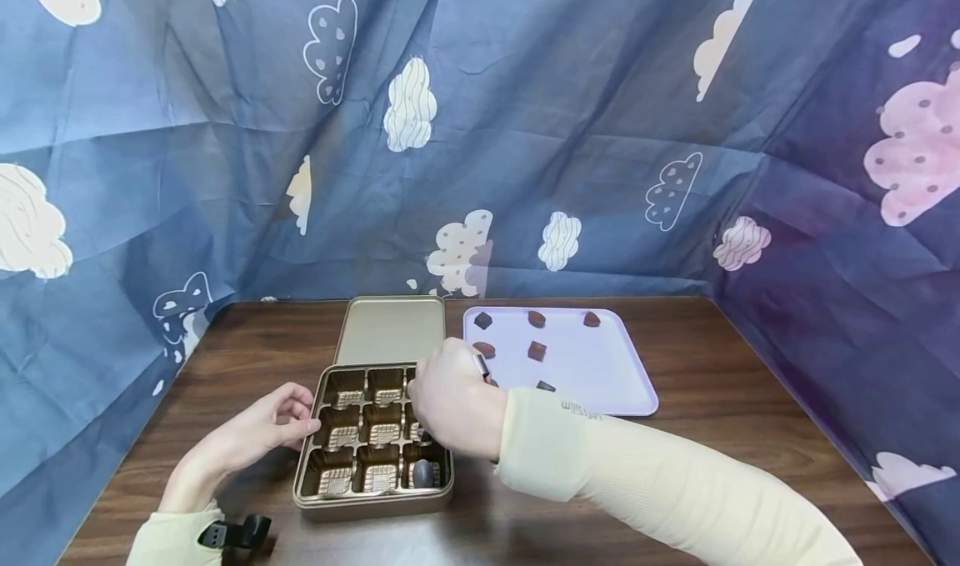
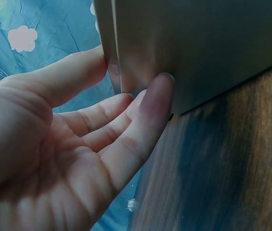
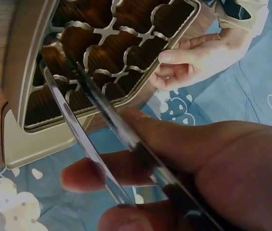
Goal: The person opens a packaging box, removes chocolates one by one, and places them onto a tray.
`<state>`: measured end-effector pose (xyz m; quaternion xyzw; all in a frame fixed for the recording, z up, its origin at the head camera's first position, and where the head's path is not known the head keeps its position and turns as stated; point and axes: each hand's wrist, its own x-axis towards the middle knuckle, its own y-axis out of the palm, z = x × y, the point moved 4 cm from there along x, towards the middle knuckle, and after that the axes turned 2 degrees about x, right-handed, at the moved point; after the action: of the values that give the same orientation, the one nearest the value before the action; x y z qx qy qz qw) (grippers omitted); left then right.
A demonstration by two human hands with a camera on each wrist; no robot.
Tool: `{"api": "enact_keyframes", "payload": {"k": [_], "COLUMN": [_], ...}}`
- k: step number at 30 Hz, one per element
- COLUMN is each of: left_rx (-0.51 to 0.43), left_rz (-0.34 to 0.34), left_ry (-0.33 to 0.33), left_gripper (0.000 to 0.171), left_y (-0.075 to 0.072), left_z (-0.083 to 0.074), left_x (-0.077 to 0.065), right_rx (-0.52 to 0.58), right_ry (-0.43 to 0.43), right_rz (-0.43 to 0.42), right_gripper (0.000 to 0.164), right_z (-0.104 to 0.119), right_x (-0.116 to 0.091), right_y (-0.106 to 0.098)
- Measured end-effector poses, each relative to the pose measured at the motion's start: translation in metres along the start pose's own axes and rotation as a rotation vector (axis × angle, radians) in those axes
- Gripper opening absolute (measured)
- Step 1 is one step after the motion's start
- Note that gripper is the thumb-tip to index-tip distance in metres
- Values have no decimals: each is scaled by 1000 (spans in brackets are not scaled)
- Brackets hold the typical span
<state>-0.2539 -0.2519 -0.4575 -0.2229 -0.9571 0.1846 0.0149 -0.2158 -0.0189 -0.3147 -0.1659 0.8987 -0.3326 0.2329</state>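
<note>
My right hand [image 1: 459,401] grips metal tongs [image 3: 90,156], whose tips reach down into a right-column compartment of the gold tin box [image 1: 375,508]. A dark piece shows by those tips in the head view, but whether they pinch it I cannot tell. In the front right compartment lies a dark oval chocolate [image 1: 423,473]. My left hand [image 1: 264,423] rests against the tin's left side, with the thumb at the rim and loosely bent fingers [image 2: 157,98] touching the outer wall. Part of the tin's right side is hidden by my right hand.
Behind the tin lies its flat gold lid [image 1: 393,330]. A lilac tray [image 1: 618,374] at the back right bears several brown chocolates, among them a square one [image 1: 537,351]. Blue cloud-patterned cloth [image 1: 517,157] hangs around the wooden table [image 1: 720,399].
</note>
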Motion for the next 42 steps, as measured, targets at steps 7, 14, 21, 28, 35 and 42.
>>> {"api": "enact_keyframes", "payload": {"k": [7, 14, 21, 28, 35, 42], "left_rx": [8, 0, -29, -20, 5, 15], "left_rz": [-9, -1, 4, 9, -7, 7], "left_ry": [-4, 6, 14, 16, -4, 7], "left_gripper": [37, 36, 36, 36, 35, 35], "left_y": [-1, 1, 4, 6, 3, 2], "left_z": [-1, 0, 1, -1, 0, -2], "left_x": [1, 2, 4, 5, 3, 0], "right_rx": [62, 48, 89, 129, 166, 202], "right_ry": [33, -9, -21, -46, -95, -125], "right_rz": [-10, 1, -76, -293, -534, -563], "right_gripper": [16, 15, 14, 13, 30, 33], "right_z": [-9, -10, -30, -61, -74, -72], "right_x": [2, 1, -1, -21, -33, -31], "right_y": [-4, -4, 2, 19, 55, 79]}}
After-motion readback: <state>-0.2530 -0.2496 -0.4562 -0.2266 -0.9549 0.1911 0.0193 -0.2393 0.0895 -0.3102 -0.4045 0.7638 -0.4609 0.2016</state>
